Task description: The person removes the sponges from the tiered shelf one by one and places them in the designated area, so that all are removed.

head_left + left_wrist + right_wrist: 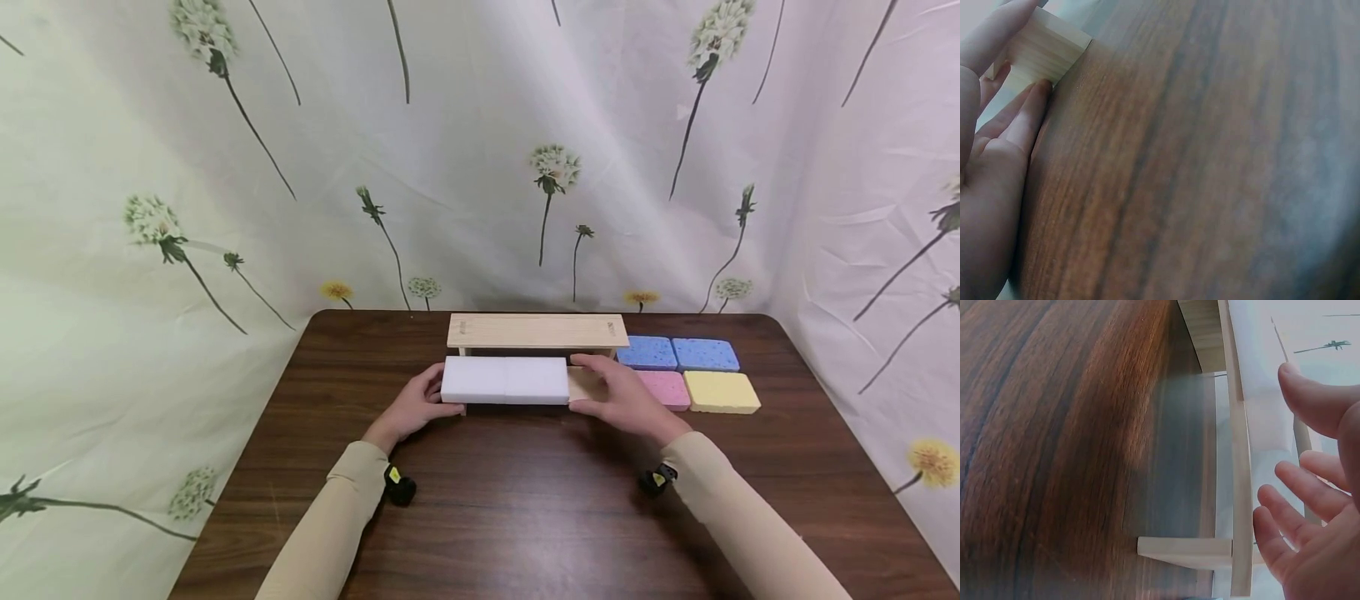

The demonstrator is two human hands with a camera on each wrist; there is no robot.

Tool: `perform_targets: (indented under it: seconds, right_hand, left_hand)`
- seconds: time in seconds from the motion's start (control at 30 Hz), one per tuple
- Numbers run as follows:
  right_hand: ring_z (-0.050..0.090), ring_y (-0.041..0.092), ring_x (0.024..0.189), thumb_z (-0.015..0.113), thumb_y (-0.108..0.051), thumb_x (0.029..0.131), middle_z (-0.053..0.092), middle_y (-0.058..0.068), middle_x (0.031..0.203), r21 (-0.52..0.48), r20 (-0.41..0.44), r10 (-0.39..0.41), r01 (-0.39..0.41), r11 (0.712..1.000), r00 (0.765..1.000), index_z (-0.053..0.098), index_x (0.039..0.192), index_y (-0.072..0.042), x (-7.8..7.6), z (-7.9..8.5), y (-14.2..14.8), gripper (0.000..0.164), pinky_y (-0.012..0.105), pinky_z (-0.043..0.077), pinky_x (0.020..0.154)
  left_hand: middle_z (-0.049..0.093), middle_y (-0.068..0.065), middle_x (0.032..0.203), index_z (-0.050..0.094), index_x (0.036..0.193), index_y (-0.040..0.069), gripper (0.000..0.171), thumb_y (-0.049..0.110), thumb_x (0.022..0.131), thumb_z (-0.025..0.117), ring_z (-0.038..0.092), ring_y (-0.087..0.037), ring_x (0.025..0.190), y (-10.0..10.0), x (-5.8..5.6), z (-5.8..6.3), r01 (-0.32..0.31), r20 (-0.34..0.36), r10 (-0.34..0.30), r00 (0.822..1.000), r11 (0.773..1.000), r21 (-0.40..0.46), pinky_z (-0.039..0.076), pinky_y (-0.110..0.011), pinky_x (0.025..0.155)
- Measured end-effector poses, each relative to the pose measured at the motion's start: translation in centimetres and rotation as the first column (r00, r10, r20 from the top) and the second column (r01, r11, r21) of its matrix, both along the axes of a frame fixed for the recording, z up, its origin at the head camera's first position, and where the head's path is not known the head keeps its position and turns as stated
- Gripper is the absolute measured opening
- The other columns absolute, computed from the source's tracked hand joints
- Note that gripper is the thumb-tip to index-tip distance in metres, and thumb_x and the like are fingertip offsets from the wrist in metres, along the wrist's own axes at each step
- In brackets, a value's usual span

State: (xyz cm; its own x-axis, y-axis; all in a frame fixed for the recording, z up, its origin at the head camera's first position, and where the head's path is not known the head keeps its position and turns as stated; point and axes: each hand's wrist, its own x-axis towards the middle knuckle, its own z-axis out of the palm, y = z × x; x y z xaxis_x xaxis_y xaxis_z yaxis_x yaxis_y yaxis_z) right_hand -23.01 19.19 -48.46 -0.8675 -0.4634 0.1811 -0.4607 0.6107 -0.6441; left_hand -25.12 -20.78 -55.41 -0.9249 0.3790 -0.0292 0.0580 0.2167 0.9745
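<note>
Two white sponges (474, 379) lie end to end on a low pale wooden riser (585, 385). The riser's bare right end shows beyond them. At the left end, my left hand (416, 404) grips the riser, its thumb along the front and the fingers behind. In the left wrist view the riser's wooden leg (1050, 47) sits between thumb and fingers. My right hand (626, 400) is spread around the right end, thumb forward. Its parted fingers (1313, 497) are loosely bent beside the board's edge in the right wrist view, with nothing pinched between them.
Behind stands a second pale wooden riser (537, 331). To the right are two blue sponges (647, 352), a pink sponge (666, 390) partly covered by the right hand, and a yellow sponge (722, 392). A flower-printed curtain (480, 167) hangs along the back of the brown table (510, 517).
</note>
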Motion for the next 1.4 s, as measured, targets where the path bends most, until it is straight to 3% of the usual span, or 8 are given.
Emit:
perform_targets:
  seconds: [0.3,0.6,1.4]
  right_hand:
    - [0.053,0.037,0.139,0.09,-0.03,0.087,0.057,0.019,0.151,0.049,-0.013,0.011,-0.01,0.999,1.0,0.051,0.152,-0.001,-0.4,-0.3,-0.8,0.081,0.055,0.043,0.116]
    - [0.046,0.041,0.145,0.089,-0.029,0.087,0.051,0.02,0.156,0.048,0.037,-0.014,0.012,0.999,0.999,0.047,0.155,-0.002,-0.2,0.0,-1.5,0.084,0.059,0.038,0.12]
    - [0.053,0.039,0.135,0.091,-0.031,0.085,0.058,0.021,0.146,0.045,0.016,-0.046,0.045,0.998,0.999,0.053,0.149,-0.002,-0.7,-0.8,-2.1,0.08,0.06,0.041,0.116]
  left_hand:
    - [0.048,-0.016,0.157,0.043,0.155,0.007,0.082,0.004,0.086,0.087,0.047,-0.03,0.146,0.0,0.0,-0.1,0.003,0.001,-0.003,1.0,1.0,0.021,0.047,-0.035,0.114]
    - [0.05,-0.016,0.155,0.045,0.154,0.007,0.081,0.002,0.086,0.087,0.05,-0.03,0.143,0.1,0.1,0.0,0.004,-0.004,-0.004,1.0,0.999,0.038,0.05,-0.027,0.108]
    - [0.051,-0.015,0.154,0.045,0.154,0.009,0.08,0.004,0.087,0.087,0.052,-0.03,0.141,-0.1,0.0,0.1,0.008,-0.003,-0.008,1.0,1.0,0.021,0.052,-0.028,0.106]
